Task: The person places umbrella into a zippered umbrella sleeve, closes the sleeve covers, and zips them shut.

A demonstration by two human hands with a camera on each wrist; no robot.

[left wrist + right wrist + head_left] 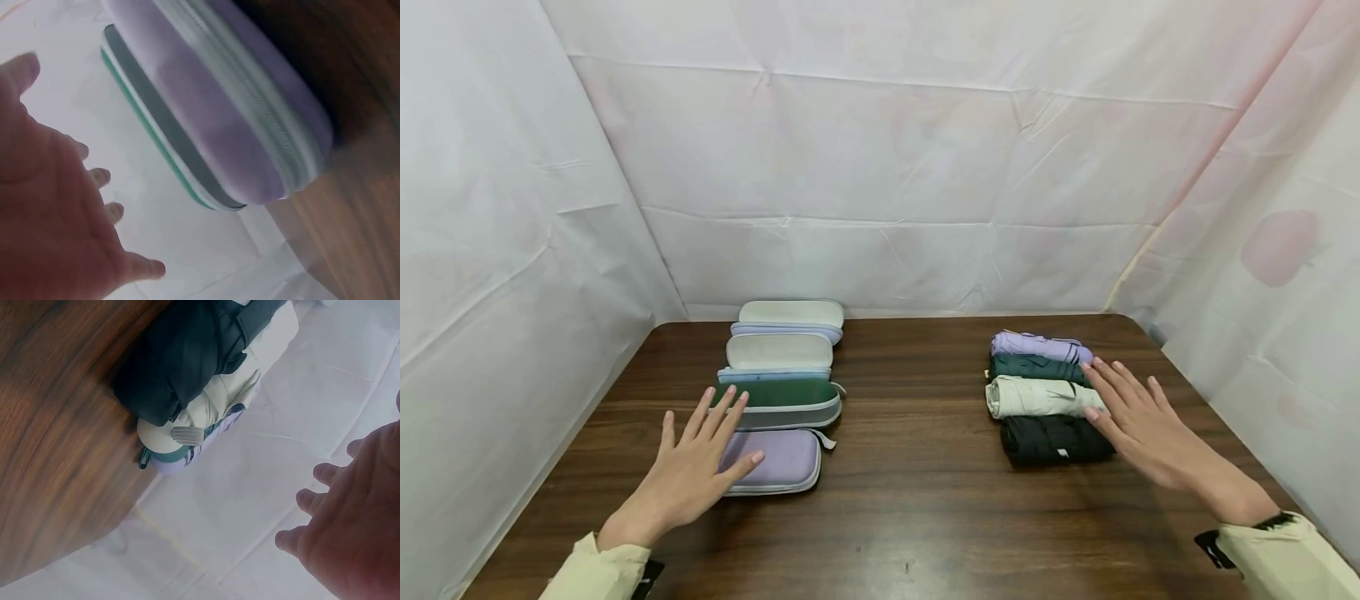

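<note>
Spreading its fingers wide, the left hand is held flat just over the near end of a row of zip cases on the brown table. Its thumb tip is seen over the purple case, which lies nearest in the row. Whether the hand touches the case cannot be told. Just behind the purple case, the green case is found, and more cases in cream and blue are lined up behind that one.

On the other side, the right hand is held open too, with its fingers straight and a little apart. It is seen at the right end of four folded umbrellas, which lie side by side. The black umbrella is nearest, then the cream umbrella, the dark green umbrella and the purple umbrella. The fingertips are seen over the ends of the cream and green ones. Nothing is gripped by either hand.
</note>
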